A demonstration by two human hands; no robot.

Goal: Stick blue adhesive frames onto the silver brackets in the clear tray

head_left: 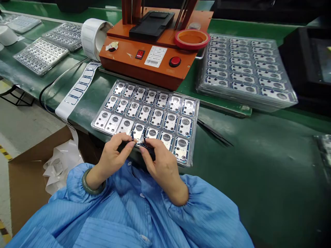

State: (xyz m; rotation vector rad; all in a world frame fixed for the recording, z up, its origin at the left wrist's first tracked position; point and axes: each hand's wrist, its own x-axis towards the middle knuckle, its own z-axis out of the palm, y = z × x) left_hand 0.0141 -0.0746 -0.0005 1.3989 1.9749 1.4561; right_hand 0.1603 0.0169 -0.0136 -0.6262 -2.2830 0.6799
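A clear plastic tray (194,137) lies in front of me, filled with rows of silver metal plates. Most plates carry a dark blue outline around the rim; a few at the front left, such as this plain plate (113,123), show none. My left hand (116,151) pinches one side of a thin dark adhesive frame (144,133), and my right hand (164,162) pinches its other side. Both hands hover at the tray's front edge, with the frame over a front-row plate (139,130). Fingertips partly hide the frame, so whether it touches the plate is unclear.
Behind the tray stands an orange press machine (121,57) with a red tape roll (192,39) on it. A label roll (90,39) trails a strip of frames (81,84) leftward. Tweezers (214,132) lie right. Stacked trays (243,69) stand back right; a cardboard box (28,186) sits below left.
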